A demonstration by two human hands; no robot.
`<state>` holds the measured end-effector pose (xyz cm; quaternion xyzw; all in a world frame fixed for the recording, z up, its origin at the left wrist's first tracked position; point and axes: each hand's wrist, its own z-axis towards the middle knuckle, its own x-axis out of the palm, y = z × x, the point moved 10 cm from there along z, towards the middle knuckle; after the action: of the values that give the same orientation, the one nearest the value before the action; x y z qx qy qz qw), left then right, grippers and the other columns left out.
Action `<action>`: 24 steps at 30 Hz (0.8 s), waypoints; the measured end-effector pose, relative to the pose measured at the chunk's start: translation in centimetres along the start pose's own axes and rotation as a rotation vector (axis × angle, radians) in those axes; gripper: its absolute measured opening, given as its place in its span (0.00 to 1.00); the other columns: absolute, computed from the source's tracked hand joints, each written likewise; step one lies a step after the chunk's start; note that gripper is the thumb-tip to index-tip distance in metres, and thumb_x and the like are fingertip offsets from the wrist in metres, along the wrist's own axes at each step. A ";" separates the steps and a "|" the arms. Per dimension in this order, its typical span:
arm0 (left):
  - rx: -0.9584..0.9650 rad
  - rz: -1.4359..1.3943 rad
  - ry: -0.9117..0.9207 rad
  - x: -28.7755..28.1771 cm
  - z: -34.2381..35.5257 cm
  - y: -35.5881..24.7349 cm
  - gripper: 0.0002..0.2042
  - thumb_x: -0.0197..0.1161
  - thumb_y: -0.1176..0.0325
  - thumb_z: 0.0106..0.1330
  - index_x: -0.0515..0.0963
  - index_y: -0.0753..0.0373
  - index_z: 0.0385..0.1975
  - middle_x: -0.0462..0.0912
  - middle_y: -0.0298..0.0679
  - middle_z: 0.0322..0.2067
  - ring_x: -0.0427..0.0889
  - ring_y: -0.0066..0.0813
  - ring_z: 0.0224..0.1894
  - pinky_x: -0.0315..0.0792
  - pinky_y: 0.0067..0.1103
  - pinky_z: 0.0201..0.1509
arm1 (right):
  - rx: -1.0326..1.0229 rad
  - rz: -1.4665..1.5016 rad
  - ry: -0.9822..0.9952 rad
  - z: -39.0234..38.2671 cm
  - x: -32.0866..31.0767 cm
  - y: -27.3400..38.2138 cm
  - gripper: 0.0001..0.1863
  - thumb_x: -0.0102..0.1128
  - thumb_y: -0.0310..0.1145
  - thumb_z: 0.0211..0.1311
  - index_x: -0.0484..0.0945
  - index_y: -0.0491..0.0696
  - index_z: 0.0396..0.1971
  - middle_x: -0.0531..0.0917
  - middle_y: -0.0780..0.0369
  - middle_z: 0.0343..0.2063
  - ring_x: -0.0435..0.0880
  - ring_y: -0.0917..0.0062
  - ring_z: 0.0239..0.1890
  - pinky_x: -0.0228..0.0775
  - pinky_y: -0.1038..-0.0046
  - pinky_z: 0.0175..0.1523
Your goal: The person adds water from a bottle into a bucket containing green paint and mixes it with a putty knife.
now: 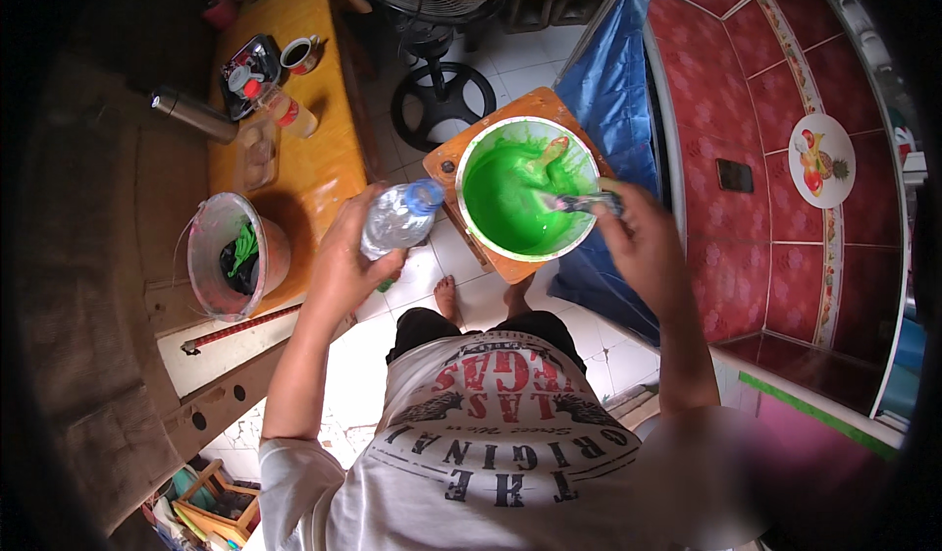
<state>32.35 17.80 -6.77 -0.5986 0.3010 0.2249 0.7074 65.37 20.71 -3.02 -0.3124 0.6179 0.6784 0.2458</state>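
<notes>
My left hand (358,242) grips a clear plastic water bottle (397,219) with a blue cap, held left of a white bucket (470,141) of bright green paint. The bucket sits on a wooden stool (442,164). My right hand (636,229) is closed on a dark-handled tool (599,202), whose pale end reaches into the green paint at the bucket's right side. A second, paint-smeared tool (549,154) rests inside the bucket at the back; its exact kind is unclear.
A yellow table (294,178) holds a cup (299,54), bottles (289,109), a steel flask (201,119) and a bucket (280,266) with dark and green cloth. A standing fan (432,100) is behind. Blue sheeting (608,70), a red-tiled ledge (716,276), phone (734,175) and plate (822,158) are right.
</notes>
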 end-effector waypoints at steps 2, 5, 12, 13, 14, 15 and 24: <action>-0.055 -0.063 -0.104 0.1 -1.6 3.1 0.38 0.74 0.72 0.52 0.65 0.67 0.66 0.76 0.51 0.59 0.75 0.47 0.62 0.69 0.34 0.66 | -0.131 -0.103 0.047 0.7 2.5 1.0 0.15 0.62 0.33 0.67 0.79 0.43 0.50 0.83 0.49 0.40 0.85 0.60 0.37 0.77 0.63 0.43; -0.166 -0.285 -0.233 0.3 -3.3 5.7 0.39 0.73 0.74 0.54 0.62 0.68 0.67 0.74 0.49 0.60 0.75 0.38 0.62 0.69 0.31 0.66 | -0.165 -0.306 0.149 2.0 6.0 0.8 0.14 0.60 0.33 0.67 0.77 0.40 0.47 0.83 0.49 0.41 0.84 0.54 0.42 0.76 0.57 0.47; -0.253 -0.388 -0.478 -0.4 -7.6 13.3 0.36 0.70 0.80 0.58 0.59 0.68 0.67 0.71 0.46 0.60 0.72 0.34 0.63 0.65 0.29 0.69 | -0.301 -0.298 0.237 3.0 10.2 3.9 0.14 0.58 0.35 0.69 0.77 0.39 0.44 0.80 0.49 0.43 0.83 0.55 0.45 0.75 0.59 0.50; -0.266 -0.369 -0.492 -0.6 -8.0 13.9 0.36 0.71 0.80 0.59 0.59 0.68 0.67 0.71 0.46 0.60 0.72 0.34 0.63 0.64 0.29 0.69 | -0.289 -0.282 0.265 2.9 10.4 3.9 0.14 0.58 0.36 0.70 0.77 0.39 0.44 0.80 0.49 0.43 0.83 0.55 0.45 0.75 0.59 0.51; -0.278 -0.351 -0.506 -0.8 -8.3 14.4 0.36 0.71 0.80 0.59 0.59 0.68 0.67 0.70 0.46 0.60 0.71 0.34 0.63 0.64 0.29 0.69 | -0.277 -0.268 0.293 2.6 10.6 3.9 0.14 0.57 0.36 0.70 0.77 0.39 0.43 0.80 0.50 0.42 0.83 0.55 0.45 0.75 0.59 0.51; -0.293 -0.331 -0.521 -1.1 -8.6 14.7 0.36 0.71 0.80 0.59 0.59 0.67 0.67 0.70 0.47 0.60 0.71 0.34 0.63 0.63 0.29 0.70 | -0.266 -0.251 0.322 2.3 10.7 3.9 0.15 0.57 0.37 0.70 0.77 0.39 0.43 0.80 0.50 0.42 0.83 0.55 0.45 0.75 0.59 0.51; -0.288 -0.356 -0.690 -1.9 -10.6 19.1 0.37 0.72 0.81 0.58 0.59 0.67 0.66 0.69 0.45 0.60 0.70 0.35 0.63 0.63 0.28 0.69 | -0.328 -0.350 0.123 3.8 10.2 4.4 0.15 0.56 0.39 0.71 0.77 0.41 0.44 0.80 0.52 0.41 0.82 0.57 0.45 0.75 0.60 0.50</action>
<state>16.39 10.98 -20.16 -0.6238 -0.0964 0.3264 0.7036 54.75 23.46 -7.22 -0.4909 0.4497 0.6966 0.2675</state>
